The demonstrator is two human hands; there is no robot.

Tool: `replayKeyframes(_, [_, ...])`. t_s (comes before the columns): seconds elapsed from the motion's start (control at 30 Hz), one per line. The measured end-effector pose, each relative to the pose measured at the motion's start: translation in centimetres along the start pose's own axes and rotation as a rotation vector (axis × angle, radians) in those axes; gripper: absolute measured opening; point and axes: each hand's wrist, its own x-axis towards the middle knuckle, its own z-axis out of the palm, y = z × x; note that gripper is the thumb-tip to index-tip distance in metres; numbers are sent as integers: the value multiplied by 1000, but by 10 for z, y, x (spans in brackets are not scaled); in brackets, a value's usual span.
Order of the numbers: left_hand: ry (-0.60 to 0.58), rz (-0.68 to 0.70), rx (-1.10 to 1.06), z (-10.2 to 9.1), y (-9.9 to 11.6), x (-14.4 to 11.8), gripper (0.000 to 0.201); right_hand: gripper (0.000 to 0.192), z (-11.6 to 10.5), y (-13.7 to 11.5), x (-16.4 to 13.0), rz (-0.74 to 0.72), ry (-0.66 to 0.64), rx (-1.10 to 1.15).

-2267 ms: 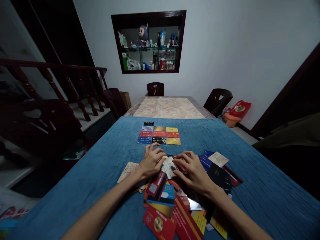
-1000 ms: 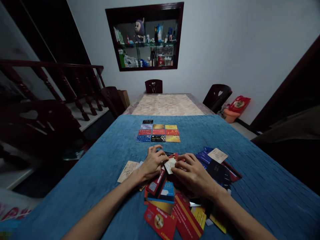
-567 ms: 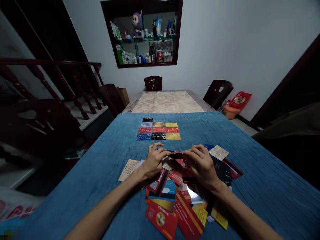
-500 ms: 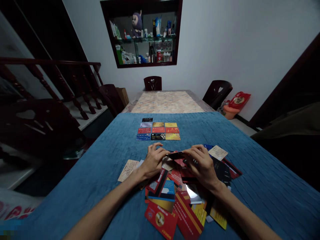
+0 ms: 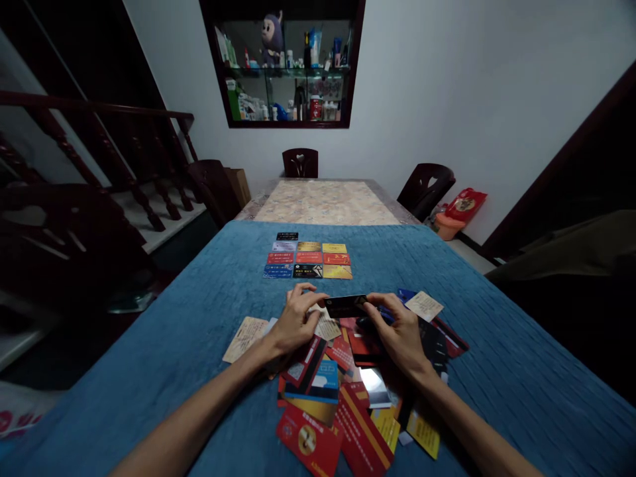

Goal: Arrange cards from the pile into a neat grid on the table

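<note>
A black card (image 5: 342,305) with a gold-toned pattern at its right end is raised above a loose pile of cards, its face tilted toward me. My right hand (image 5: 400,328) pinches the card's right end between thumb and fingers. At its left end are the fingertips of my left hand (image 5: 301,318), closed about the corner. Beneath both hands spread overlapping cards, among them a red card (image 5: 309,440), a blue card (image 5: 320,379), a yellow card (image 5: 424,434) and a beige card (image 5: 246,338). Part of the pile is hidden under my right hand.
Beyond my hands, several cards lie face up in rows, including a black patterned card (image 5: 307,271) in the nearest row. A blue cloth (image 5: 199,311) covers the near table. Chairs, such as one at the right (image 5: 424,189), stand around it.
The black card has tilted up, from nearly edge-on to showing its face. My left fingers have shifted at its left end, and the whole view has moved slightly.
</note>
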Motion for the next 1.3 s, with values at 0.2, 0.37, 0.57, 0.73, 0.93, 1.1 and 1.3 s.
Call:
replayKeyframes(0.2, [11, -39, -33, 1, 5, 0, 20, 18, 3, -2, -4, -52, -45, 12])
replayKeyframes(0.37, [33, -64, -58, 1, 5, -1, 18, 15, 5, -1, -5, -163, -37, -49])
replayKeyframes(0.57, [63, -49, -61, -1, 5, 1, 20, 28, 6, -4, -7, -376, -109, -280])
replayKeyframes(0.73, [75, -31, -47, -5, 6, 2, 22, 38, 6, -7, -6, -492, -139, -485])
replayKeyframes(0.93, [84, -35, -67, -5, 4, 2, 24, 37, 6, -6, -4, -570, -128, -623])
replayKeyframes(1.1, [102, -40, -79, -5, 3, 3, 24, 37, 8, -10, -2, -603, -111, -662])
replayKeyframes(1.3, [107, -14, -33, -7, 1, 3, 28, 35, 10, -11, 0, -632, -109, -683])
